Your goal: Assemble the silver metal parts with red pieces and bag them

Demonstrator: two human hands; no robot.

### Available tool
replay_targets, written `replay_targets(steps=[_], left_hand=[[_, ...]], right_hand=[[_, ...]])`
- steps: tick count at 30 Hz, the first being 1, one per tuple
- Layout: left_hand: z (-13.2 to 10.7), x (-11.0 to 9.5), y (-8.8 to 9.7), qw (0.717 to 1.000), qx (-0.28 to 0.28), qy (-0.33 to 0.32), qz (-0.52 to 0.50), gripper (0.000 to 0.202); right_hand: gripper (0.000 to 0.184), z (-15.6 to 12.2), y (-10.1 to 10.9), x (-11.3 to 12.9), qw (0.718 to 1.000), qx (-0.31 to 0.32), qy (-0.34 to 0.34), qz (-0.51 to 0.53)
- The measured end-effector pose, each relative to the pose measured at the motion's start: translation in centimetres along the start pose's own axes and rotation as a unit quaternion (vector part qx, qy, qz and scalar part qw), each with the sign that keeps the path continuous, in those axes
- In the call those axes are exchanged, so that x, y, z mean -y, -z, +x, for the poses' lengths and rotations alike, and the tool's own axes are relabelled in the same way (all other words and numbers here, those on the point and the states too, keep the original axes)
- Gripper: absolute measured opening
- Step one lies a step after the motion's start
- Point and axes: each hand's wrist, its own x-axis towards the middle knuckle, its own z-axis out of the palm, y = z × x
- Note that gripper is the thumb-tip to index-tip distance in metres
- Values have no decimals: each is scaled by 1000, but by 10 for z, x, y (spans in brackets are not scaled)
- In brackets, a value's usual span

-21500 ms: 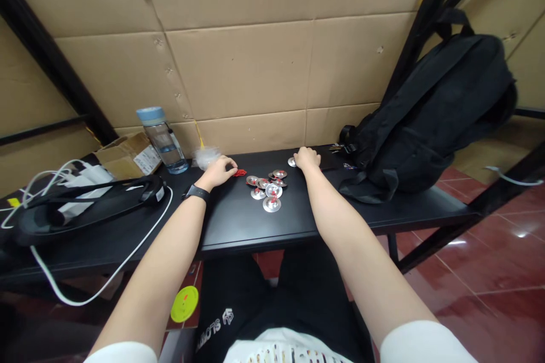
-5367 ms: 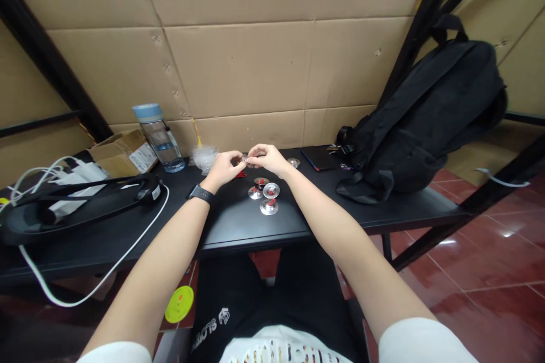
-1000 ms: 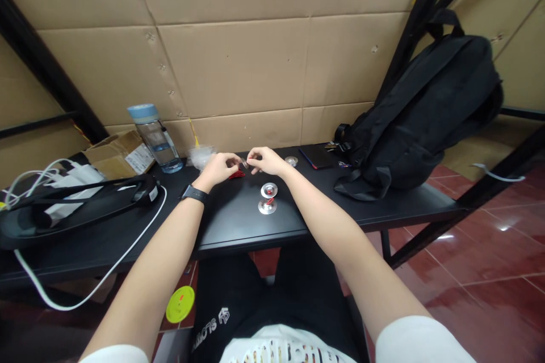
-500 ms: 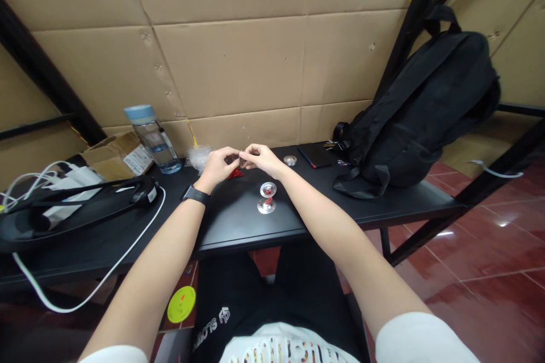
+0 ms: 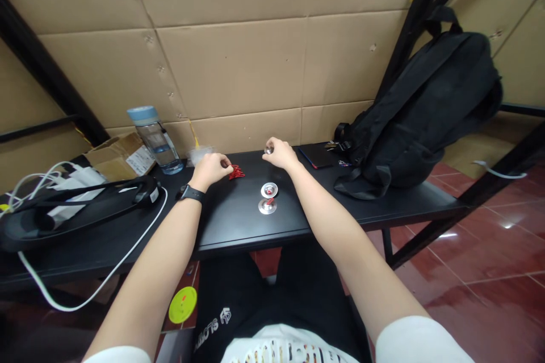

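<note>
My right hand (image 5: 280, 154) is closed over the far side of the black table, its fingertips gripping a small shiny domed metal disc (image 5: 269, 150) like a finger cymbal. Lower to the left, my left hand (image 5: 212, 171) has its thumb and fingers pinched at the edge of a small bunch of red cord (image 5: 237, 172) lying on the tabletop. Nearer to me, two silvery metal discs lie close together, a far one (image 5: 269, 186) and a near one (image 5: 264, 210), with red cord at their centres. My right wrist hides the tabletop behind it.
On the left stand a water bottle (image 5: 156, 139), a torn cardboard box (image 5: 117, 156), a clear plastic bag (image 5: 199, 154) and a black case (image 5: 85, 204) with white cables. A dark tablet-like object (image 5: 317, 155) and a black backpack (image 5: 421, 102) are at right.
My hands were together and have parted: the right went right and now shows a metal disc, the left came back to the red cord. The disc lying at the back right is no longer visible.
</note>
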Motion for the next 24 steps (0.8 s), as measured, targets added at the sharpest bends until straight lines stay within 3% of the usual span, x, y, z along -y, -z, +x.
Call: replay_targets(steps=[4, 11, 21, 24], left_hand=[[1, 6, -2, 1000, 8, 2, -8, 9], [2, 8, -9, 999, 35, 5, -28, 11], [1, 6, -7, 999, 38, -4, -39, 17], [1, 6, -8, 999, 22, -16, -29, 24]], right_hand=[[32, 2, 17, -23, 989, 4, -84, -123], [38, 7, 25, -44, 969, 19, -185, -162], [29, 8, 27, -49, 967, 100, -201, -122], [34, 8, 29, -45, 976, 91, -156, -121]])
